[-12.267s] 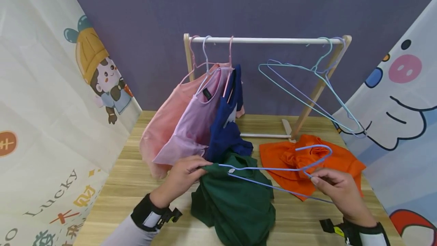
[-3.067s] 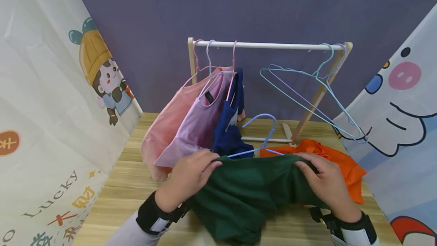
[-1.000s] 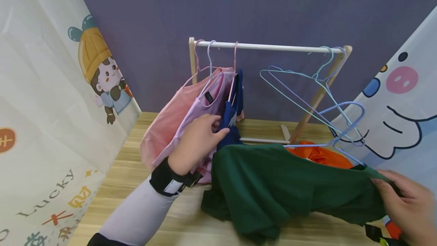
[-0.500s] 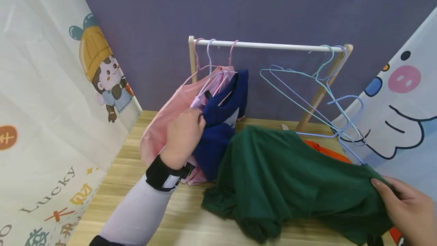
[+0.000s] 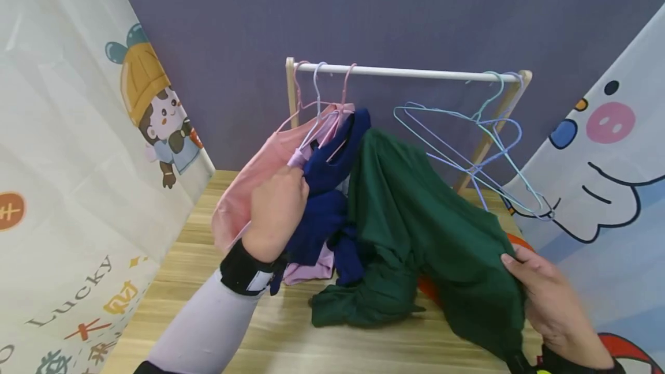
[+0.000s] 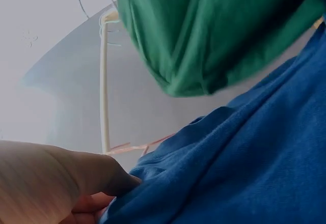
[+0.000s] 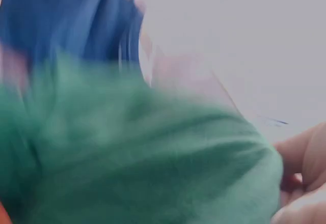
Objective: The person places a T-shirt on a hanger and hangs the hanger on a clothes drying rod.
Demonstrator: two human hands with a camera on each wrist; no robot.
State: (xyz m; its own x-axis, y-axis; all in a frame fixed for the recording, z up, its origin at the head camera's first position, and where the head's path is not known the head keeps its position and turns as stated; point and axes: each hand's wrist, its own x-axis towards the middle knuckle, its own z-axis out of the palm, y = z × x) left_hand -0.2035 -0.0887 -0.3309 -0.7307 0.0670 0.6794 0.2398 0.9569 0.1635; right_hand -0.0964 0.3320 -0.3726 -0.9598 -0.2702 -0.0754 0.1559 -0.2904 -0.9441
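Observation:
My left hand (image 5: 277,212) pinches the edge of the navy blue shirt (image 5: 324,175), which hangs on a pink hanger (image 5: 344,88) from the rack. The left wrist view shows the thumb pressed on that blue cloth (image 6: 204,168). My right hand (image 5: 550,299) grips the shoulder of a dark green shirt (image 5: 426,206), held up beside the navy one. A periwinkle hanger (image 5: 475,167) pokes out of the green shirt's neck, its hook free below the rail. In the right wrist view the green cloth (image 7: 168,158) is blurred, with the fingers at its right edge.
A small rack with a white rail (image 5: 415,73) stands at the back. Pink (image 5: 260,172) and lilac (image 5: 309,272) garments hang at its left; mint (image 5: 488,103) and lavender bare hangers hang at its right. Orange cloth (image 5: 519,241) lies mostly hidden behind the green shirt.
My left hand let go of the green shirt, took hold of the navy shirt and drew it left. My right hand first carried the green shirt right, then raised it leftward towards the rack.

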